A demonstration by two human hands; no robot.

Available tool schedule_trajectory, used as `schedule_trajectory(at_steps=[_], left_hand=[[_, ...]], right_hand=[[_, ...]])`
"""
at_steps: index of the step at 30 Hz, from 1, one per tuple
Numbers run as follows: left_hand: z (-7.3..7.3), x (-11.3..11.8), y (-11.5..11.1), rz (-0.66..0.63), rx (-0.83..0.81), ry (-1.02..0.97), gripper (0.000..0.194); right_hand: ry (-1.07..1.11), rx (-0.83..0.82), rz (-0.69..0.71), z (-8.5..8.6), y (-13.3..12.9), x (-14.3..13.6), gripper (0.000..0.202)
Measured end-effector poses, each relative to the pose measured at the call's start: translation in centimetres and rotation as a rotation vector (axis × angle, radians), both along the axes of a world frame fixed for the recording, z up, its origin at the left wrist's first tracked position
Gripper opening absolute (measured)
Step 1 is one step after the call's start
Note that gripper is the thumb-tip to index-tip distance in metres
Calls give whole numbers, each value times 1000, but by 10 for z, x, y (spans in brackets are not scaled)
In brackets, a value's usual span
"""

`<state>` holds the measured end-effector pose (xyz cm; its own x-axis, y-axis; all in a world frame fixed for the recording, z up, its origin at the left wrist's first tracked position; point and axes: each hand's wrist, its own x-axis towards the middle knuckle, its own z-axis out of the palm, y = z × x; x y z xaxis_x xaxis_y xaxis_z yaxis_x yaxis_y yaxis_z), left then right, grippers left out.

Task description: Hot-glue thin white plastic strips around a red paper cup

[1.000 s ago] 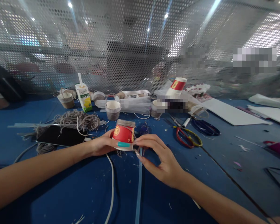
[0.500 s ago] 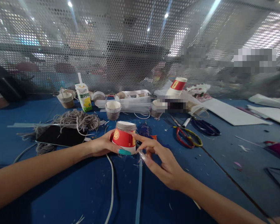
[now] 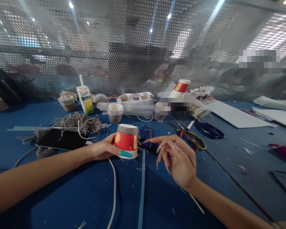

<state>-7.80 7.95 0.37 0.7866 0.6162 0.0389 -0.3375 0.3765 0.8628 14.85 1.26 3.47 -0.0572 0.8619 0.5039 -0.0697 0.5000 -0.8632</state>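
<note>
My left hand (image 3: pixel 106 148) is closed around a red and white paper cup (image 3: pixel 126 144), its thumb with a turquoise nail pressed on the lower side. Grey yarn (image 3: pixel 128 128) is wound round the cup's upper part. To the right, apart from the cup, hovers my right hand (image 3: pixel 177 157). Its index finger points toward the cup and the other fingers are bent and spaced apart; I see nothing between them. Behind the cup, a small basket (image 3: pixel 115 116) with grey-wrapped sides and a thin handle stands upright.
A tangle of grey yarn (image 3: pixel 79 122) and a black phone (image 3: pixel 62 139) lie left. Behind them stand a drink carton (image 3: pixel 85 100) and another small basket (image 3: pixel 67 103). Scissors (image 3: pixel 193 140) lie right, near white boards (image 3: pixel 239 116). A white cable (image 3: pixel 114 190) crosses the blue table. Perforated mesh rises behind.
My right hand has moved right, away from the cup's side, and its fingers have come off the cup. My left hand keeps holding the cup in nearly the same place.
</note>
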Motion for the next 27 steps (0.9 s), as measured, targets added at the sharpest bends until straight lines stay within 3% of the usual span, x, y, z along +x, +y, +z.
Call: schedule_trajectory(at_steps=[2, 4, 8, 11, 22, 27], left_hand=[[1, 1, -1, 11, 9, 19, 65], [3, 2, -2, 33, 16, 42, 64], [6, 5, -5, 55, 22, 44, 61], [8, 6, -6, 54, 42, 37, 59], [6, 3, -4, 22, 43, 57, 62], [5, 2, -3, 16, 31, 72, 60]], right_hand=[[15, 16, 19, 1, -1, 0, 13], [-63, -17, 123, 2, -4, 0, 10], [-262, -117, 381, 5, -10, -3, 17], [-279, -169, 448, 6, -11, -4, 21], [8, -243, 266, 8, -3, -4, 27], [110, -168, 141, 10, 1, -2, 25]])
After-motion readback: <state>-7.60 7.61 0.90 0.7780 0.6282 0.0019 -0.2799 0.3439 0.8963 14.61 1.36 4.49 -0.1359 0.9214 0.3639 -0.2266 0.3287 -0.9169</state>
